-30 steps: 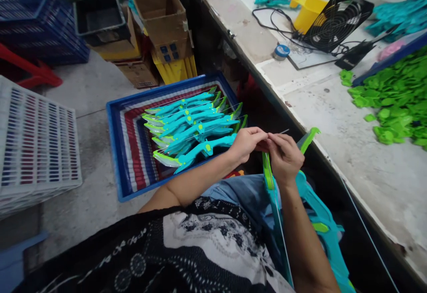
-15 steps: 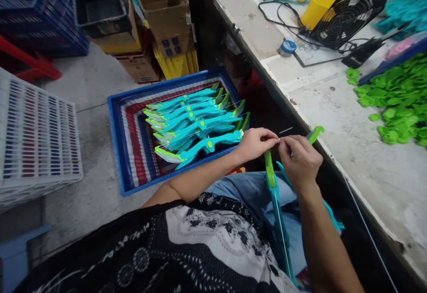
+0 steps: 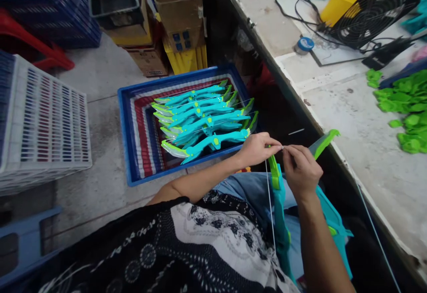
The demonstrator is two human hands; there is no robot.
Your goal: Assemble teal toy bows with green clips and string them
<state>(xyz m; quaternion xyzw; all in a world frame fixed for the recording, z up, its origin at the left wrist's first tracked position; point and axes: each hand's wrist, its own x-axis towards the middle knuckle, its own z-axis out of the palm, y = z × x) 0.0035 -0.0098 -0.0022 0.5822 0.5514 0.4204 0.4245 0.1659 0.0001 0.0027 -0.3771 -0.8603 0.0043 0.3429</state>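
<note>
Between pinched fingertips my left hand (image 3: 258, 148) holds a thin white string (image 3: 269, 195). Close beside it, my right hand (image 3: 303, 168) is closed on the string too, and the fingertips of both nearly meet. Just below them a turquoise toy bow (image 3: 282, 221) with a green tip stands across my lap, the string running down along it. Another turquoise piece with a green-edged clear tip (image 3: 325, 144) shows behind my right hand; its join to the bow is hidden. Several strung toy bows (image 3: 207, 121) lie stacked in the blue crate to the left.
The blue crate (image 3: 124, 139) has a striped lining. A worktable (image 3: 363, 119) on the right bears green parts (image 3: 410, 101), a fan (image 3: 363, 17), a yellow jug (image 3: 340, 3) and a small blue-lidded tub (image 3: 304, 45). A white basket (image 3: 50, 119) stands at left, cardboard boxes (image 3: 178, 8) behind.
The view has shifted, so the crate and table appear further right. The bow on my lap has turned, its string now apart from its limb. Both hands keep their pinch close together.
</note>
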